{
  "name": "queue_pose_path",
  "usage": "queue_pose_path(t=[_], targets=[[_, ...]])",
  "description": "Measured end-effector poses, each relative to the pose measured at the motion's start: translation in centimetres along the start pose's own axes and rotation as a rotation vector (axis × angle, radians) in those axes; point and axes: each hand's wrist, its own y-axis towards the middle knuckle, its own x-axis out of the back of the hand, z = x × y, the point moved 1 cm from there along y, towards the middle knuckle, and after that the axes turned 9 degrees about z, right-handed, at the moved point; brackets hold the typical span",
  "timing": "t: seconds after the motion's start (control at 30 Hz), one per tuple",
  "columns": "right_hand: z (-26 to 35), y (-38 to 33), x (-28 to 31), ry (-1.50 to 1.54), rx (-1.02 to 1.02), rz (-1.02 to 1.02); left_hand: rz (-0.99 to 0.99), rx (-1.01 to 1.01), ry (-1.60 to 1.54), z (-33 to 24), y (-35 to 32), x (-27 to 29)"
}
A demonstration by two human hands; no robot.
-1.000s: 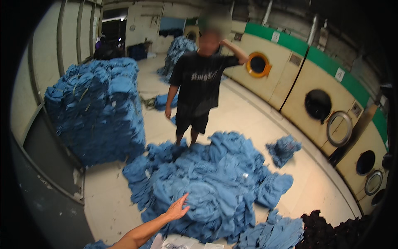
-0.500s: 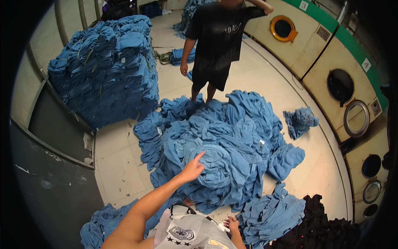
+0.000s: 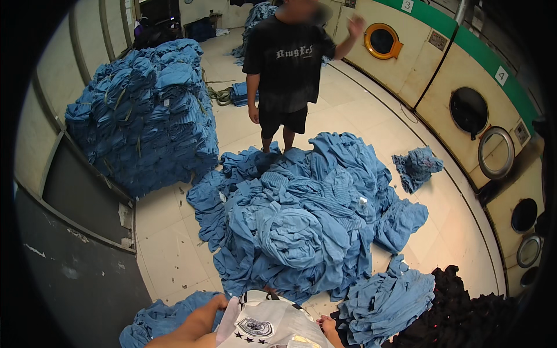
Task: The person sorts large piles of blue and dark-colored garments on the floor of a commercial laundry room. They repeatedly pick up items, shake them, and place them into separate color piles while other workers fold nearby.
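A large heap of crumpled blue garments [image 3: 296, 232] lies on the floor before me, some of them striped. My left hand [image 3: 219, 301] is low at my side, just short of the heap and over a smaller blue bundle [image 3: 168, 316]; its fingers are too indistinct to read. On the other side of my body, my right hand [image 3: 325, 323] hangs with its fingers loosely apart and nothing visible in them. Close to it lies a stack of blue garments [image 3: 389, 301].
A person [image 3: 284, 69] in black stands behind the heap, one hand raised. Tied blue bales [image 3: 142, 116] rise at the left. Machines with round doors [image 3: 469, 110] line the right wall. Dark cloth [image 3: 458, 313] lies at the lower right, a small blue bundle [image 3: 416, 168] farther off.
My left hand, which pointed over the heap with its index finger out, has drawn back to my side. The other person's raised hand has moved outward from the head. The view has shifted slightly.
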Motion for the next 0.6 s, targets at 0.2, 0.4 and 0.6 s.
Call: queue_pose_path(t=[0.2,0.4,0.6], targets=[[0.4,-1.4,-0.3,0.002,0.04,0.064,-0.288,-0.173,-0.461,-8.7,1.3,7.6],[-2.8,-3.7,3.3,0.02,0.032,0.04,-0.331,-0.373,-0.688,-16.6,-0.9,7.8],[-9.7,-6.4,8.8,-0.021,-0.024,-0.032,-0.326,-0.302,-0.329,-14.1,0.1,-3.2]])
